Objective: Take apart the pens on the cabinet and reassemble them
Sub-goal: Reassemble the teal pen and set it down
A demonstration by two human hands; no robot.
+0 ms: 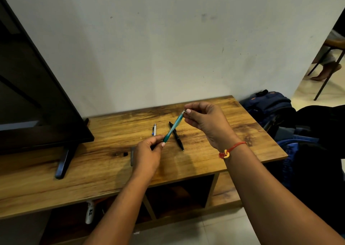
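Note:
A teal translucent pen [173,127] is held slanted above the wooden cabinet top [214,151]. My left hand [147,155] grips its dark lower end. My right hand [207,123] pinches the silvery top end between thumb and forefinger. Below it a black pen [177,138] lies on the cabinet, tip toward me. A white pen [154,130] lies just left of the black one. A grey pen-like piece [132,156] lies partly hidden behind my left hand, and a small black part [125,153] sits to its left.
A black TV [37,95] on a stand foot [64,160] fills the cabinet's left side. Blue and black backpacks [276,112] sit on the floor at the right. Open shelves [179,194] lie below the top; a white bottle [90,212] stands in one. A seated person's foot [324,73] shows far right.

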